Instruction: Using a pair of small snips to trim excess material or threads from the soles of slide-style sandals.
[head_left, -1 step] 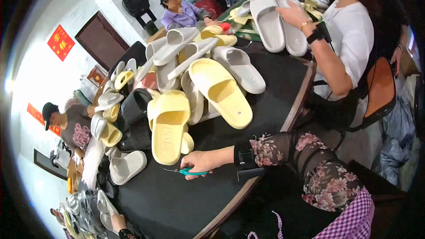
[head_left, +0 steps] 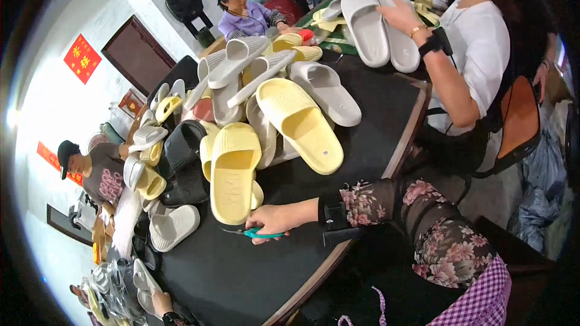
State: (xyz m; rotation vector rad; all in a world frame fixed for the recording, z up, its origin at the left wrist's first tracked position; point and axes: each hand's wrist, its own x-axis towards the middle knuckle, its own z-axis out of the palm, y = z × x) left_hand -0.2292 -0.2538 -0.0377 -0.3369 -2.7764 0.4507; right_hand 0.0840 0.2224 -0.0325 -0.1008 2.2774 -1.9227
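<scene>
My right hand (head_left: 272,220) is closed round a small pair of teal-handled snips (head_left: 261,233), whose thin metal tip points left. Just above the tip, a yellow slide sandal (head_left: 232,175) leans on the pile with its sole end low; I cannot tell whether my fingers touch it. Another yellow slide (head_left: 302,125) lies tilted to its right. At the lower left, my left hand (head_left: 161,303) grips a grey slide sandal (head_left: 144,284); its fingers are partly hidden behind it.
A black table (head_left: 229,278) carries a heap of grey slides (head_left: 326,93), black slides (head_left: 184,145) and yellow ones. Plastic-wrapped slides (head_left: 118,284) lie at lower left. On the right, a person (head_left: 477,54) holds two grey slides (head_left: 365,27). Other people sit round the table.
The front yellow slide has shifted slightly right, toward my right hand. Otherwise both hands keep nearly the same place and grip.
</scene>
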